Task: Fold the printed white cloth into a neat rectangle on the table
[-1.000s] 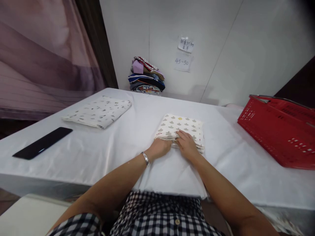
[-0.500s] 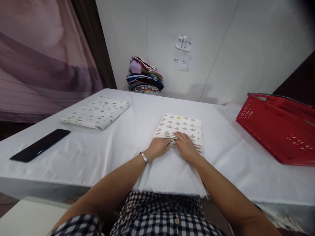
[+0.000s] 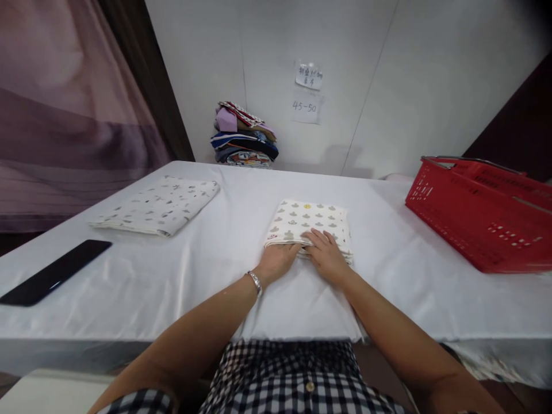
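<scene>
- The folded cloth (image 3: 317,215), white with a grey print, lies flat on the tabletop (image 3: 228,236) in front of the person, with its several layers showing along the near edge.
- The left hand (image 3: 276,263) is at the left part of that edge, its fingers running in beneath the upper layer; their tips are hidden, so whether it grasps the cloth cannot be told.
- The right hand (image 3: 328,257) lies over the near edge just beside it, fingers slightly spread on top of the print; whether the thumb pinches a layer from below cannot be told.
- The step in hand seems to be sorting the layers at the near edge. A light, even press from the right hand should hold the stack from sliding while the left feels between the layers.
- It would be best to take the layers right across their width, since lifting only one spot could pull the fold askew.
- The near edges look uneven towards the right corner; drawing them level and smoothing outward should leave fewer creases.
- Thin, soft cloth like this will probably ruck up if pushed, so slow, flat movements suit it.
- The other folded cloth (image 3: 161,204) and the phone (image 3: 56,273) to the left, and the red basket (image 3: 478,215) to the right, stand well apart from the hands, leaving elbow room.
</scene>
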The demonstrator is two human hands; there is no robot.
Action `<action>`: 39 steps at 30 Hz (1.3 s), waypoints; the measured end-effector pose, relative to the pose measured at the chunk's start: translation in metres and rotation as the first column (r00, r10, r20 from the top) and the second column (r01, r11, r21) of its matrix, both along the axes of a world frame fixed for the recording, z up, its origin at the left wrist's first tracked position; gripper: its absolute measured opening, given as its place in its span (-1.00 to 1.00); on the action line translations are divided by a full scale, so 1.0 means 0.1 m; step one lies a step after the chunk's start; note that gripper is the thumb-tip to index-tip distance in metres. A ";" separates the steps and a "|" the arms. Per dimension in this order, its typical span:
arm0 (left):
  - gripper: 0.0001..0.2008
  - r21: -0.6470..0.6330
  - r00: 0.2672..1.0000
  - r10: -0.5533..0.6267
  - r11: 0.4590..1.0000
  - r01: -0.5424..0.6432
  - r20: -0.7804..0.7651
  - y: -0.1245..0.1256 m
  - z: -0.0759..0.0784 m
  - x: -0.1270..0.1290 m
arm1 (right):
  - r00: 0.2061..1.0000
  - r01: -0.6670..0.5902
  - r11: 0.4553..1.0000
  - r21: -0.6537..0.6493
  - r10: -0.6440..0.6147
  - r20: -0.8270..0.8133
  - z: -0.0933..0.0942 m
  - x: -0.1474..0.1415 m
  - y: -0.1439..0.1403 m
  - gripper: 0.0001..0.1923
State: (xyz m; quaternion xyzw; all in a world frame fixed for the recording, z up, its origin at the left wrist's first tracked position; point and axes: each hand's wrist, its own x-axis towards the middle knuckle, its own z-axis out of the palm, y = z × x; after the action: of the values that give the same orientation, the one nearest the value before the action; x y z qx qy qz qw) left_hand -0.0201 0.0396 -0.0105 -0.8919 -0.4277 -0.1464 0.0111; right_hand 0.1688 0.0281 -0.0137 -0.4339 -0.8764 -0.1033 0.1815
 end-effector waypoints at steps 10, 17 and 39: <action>-0.67 -0.041 0.994 -0.107 0.993 0.108 0.020 0.03 -0.04 0.02 | 0.973 0.230 0.971 0.070 -0.229 -0.016 -0.04 0.48 -0.28 -0.83; -0.68 -0.046 0.988 -0.047 0.998 0.041 -0.145 0.01 0.04 0.19 | 0.973 0.211 0.977 -0.024 -0.213 -0.091 -0.04 0.53 -0.23 -0.80; -0.88 -0.121 0.989 -0.056 0.990 0.073 0.139 0.21 0.12 0.29 | 0.975 0.178 0.981 -0.075 -0.186 -0.118 0.02 0.51 -0.21 -0.71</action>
State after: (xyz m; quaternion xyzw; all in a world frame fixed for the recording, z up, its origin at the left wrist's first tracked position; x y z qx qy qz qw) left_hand 0.0089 0.0605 0.0017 -0.8923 -0.4066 -0.1794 -0.0789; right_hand 0.2199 0.0073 -0.0115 -0.5236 -0.8227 -0.0642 0.2117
